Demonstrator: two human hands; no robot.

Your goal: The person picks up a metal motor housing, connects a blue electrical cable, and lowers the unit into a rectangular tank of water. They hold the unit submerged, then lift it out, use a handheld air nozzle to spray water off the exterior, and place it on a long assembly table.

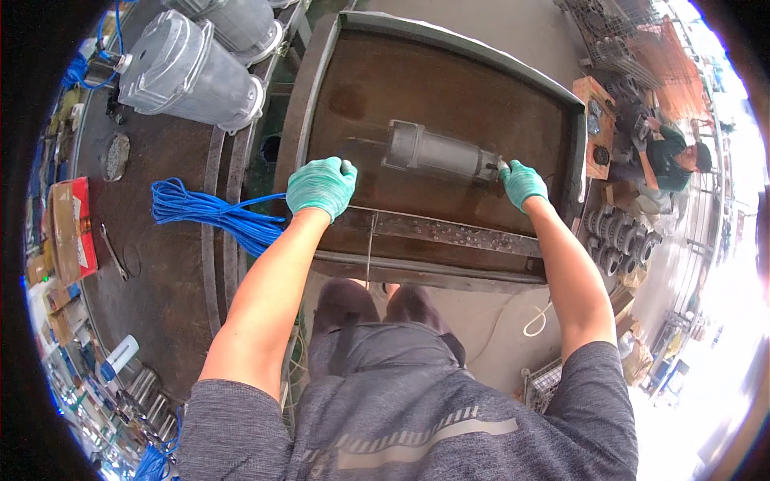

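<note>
A grey metal cylinder (437, 152), like a motor housing, lies on its side under dark water in a rusty metal tank (321, 60). My right hand (523, 183), in a green glove, grips the narrow right end of the cylinder. My left hand (321, 187), also gloved green, is closed at the tank's near-left part, where a blue cable (210, 211) runs toward it; what it holds is hidden. A metal bar (457, 232) crosses the tank's near side below both hands.
Left of the tank is a dark workbench (160, 264) with the coiled blue cable, two large grey motor casings (192, 72), a wrench (114, 252) and a red box (76, 228). Another person (674, 156) crouches at the right among stacked metal parts (613, 240).
</note>
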